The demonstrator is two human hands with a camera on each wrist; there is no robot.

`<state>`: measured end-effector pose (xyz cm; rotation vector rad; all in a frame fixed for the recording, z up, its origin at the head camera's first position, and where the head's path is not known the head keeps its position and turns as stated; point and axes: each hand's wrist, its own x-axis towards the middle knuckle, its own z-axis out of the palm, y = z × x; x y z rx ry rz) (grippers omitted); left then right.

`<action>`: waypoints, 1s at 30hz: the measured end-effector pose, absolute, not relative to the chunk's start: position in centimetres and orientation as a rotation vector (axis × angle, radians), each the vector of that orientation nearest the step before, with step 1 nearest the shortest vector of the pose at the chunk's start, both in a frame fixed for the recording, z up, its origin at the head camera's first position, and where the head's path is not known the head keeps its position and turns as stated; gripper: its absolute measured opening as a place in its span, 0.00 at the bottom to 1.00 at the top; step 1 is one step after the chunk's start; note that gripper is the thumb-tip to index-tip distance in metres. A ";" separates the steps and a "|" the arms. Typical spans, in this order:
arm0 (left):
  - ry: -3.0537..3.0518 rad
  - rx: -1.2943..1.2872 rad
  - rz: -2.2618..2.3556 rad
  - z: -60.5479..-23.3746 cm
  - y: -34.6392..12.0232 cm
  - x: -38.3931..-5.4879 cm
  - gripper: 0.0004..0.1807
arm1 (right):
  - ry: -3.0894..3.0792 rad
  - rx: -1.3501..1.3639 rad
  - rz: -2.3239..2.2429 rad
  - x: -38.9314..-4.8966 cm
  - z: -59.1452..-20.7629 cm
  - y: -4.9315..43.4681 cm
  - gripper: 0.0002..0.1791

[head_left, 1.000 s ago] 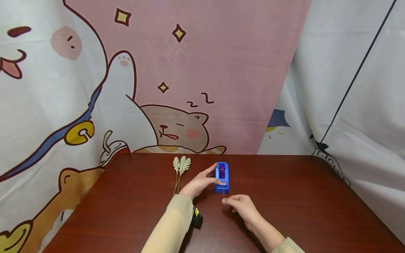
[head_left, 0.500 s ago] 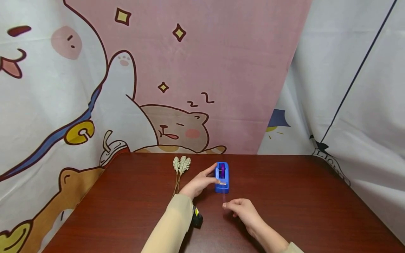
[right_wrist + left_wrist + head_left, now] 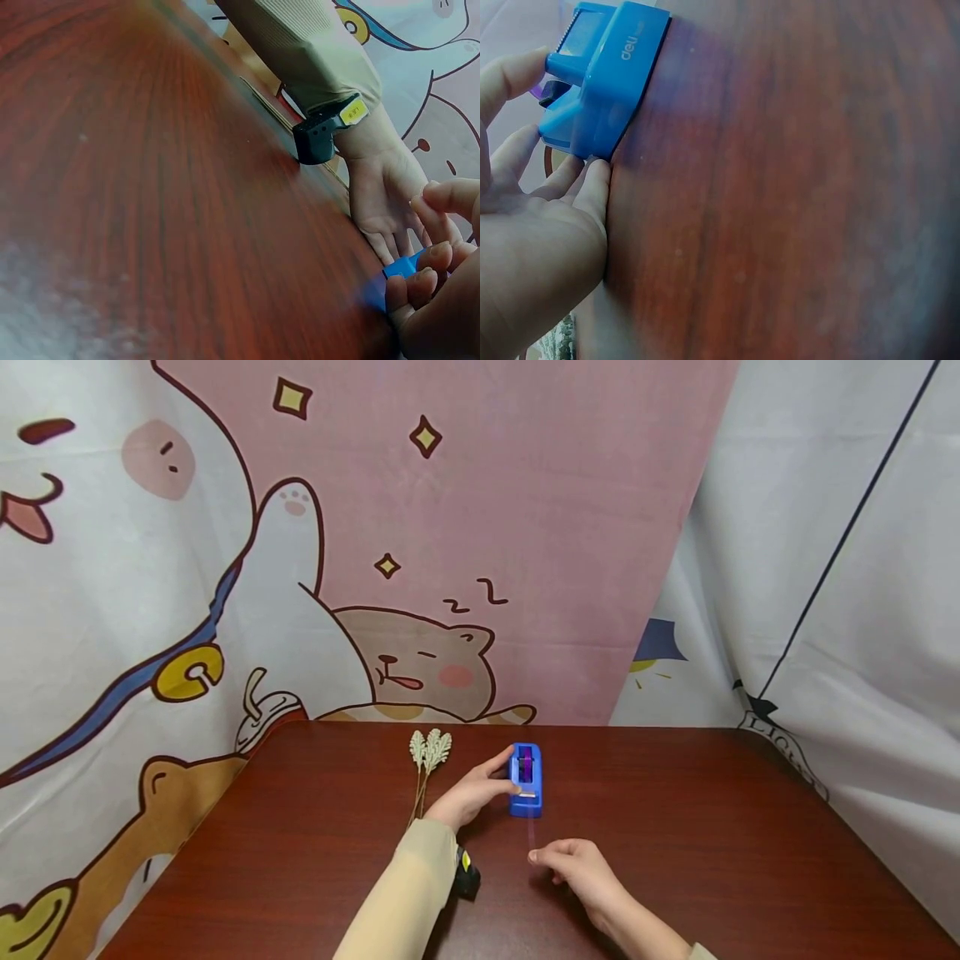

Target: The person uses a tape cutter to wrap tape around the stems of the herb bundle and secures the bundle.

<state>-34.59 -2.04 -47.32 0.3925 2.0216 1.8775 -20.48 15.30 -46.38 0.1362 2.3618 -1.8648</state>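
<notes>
Lower center of the head view, right grip (image 3: 587,872) pinches tape strip (image 3: 532,833), left grip (image 3: 467,797) holds blue dispenser (image 3: 527,787); best pull straight, base braced.

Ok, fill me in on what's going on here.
A person is working with a blue tape dispenser at a brown table. Their left hand holds the dispenser on the tabletop, while their right hand pinches the end of a clear tape strip. The strip runs out from the dispenser's near end and hasn't been torn off yet. Some pale leafy stems lie to the left of the dispenser, with neither hand holding them.
</notes>
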 end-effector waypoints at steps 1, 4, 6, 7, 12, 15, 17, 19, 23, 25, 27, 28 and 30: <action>2.022 0.390 1.876 -47.3 -2.0 -34.6 0.46 | 2.358 0.130 -1.866 -20.4 -46.4 15.3 0.13; 2.026 0.393 1.874 -47.3 -2.0 -34.5 0.46 | 2.356 0.129 -1.863 -20.2 -46.5 15.3 0.14; 2.031 0.395 1.869 -47.3 -2.0 -34.5 0.46 | 2.357 0.127 -1.856 -20.0 -46.4 15.3 0.14; 2.032 0.393 1.867 -47.3 -2.0 -34.5 0.46 | 2.359 0.123 -1.853 -19.9 -46.4 15.3 0.14; 2.025 0.382 1.869 -47.0 -1.9 -34.5 0.45 | 2.363 0.081 -1.852 -19.6 -46.1 15.3 0.14; 2.019 0.383 1.877 -47.0 -2.0 -34.5 0.45 | 2.376 0.037 -1.838 -19.2 -46.0 15.3 0.14; 2.013 0.380 1.881 -46.9 -2.0 -34.6 0.45 | 2.386 0.000 -1.825 -19.0 -45.9 15.2 0.14; 2.007 0.378 1.886 -46.9 -2.0 -34.6 0.45 | 2.391 -0.029 -1.819 -18.7 -45.9 15.2 0.14; 2.001 0.372 1.886 -46.9 -2.0 -34.6 0.45 | 2.372 -0.067 -1.834 -18.5 -46.1 15.3 0.14; 2.006 0.371 1.883 -46.9 -2.0 -34.6 0.45 | 2.368 -0.092 -1.843 -18.6 -46.4 15.3 0.13; 2.010 0.370 1.882 -47.0 -2.0 -34.6 0.45 | 2.379 -0.123 -1.845 -18.6 -46.6 15.3 0.12; 2.010 0.372 1.883 -47.1 -2.0 -34.6 0.45 | 2.388 -0.143 -1.841 -18.6 -46.7 15.3 0.11; 2.008 0.376 1.885 -47.1 -2.0 -34.6 0.45 | 2.412 -0.175 -1.833 -18.5 -46.9 15.3 0.10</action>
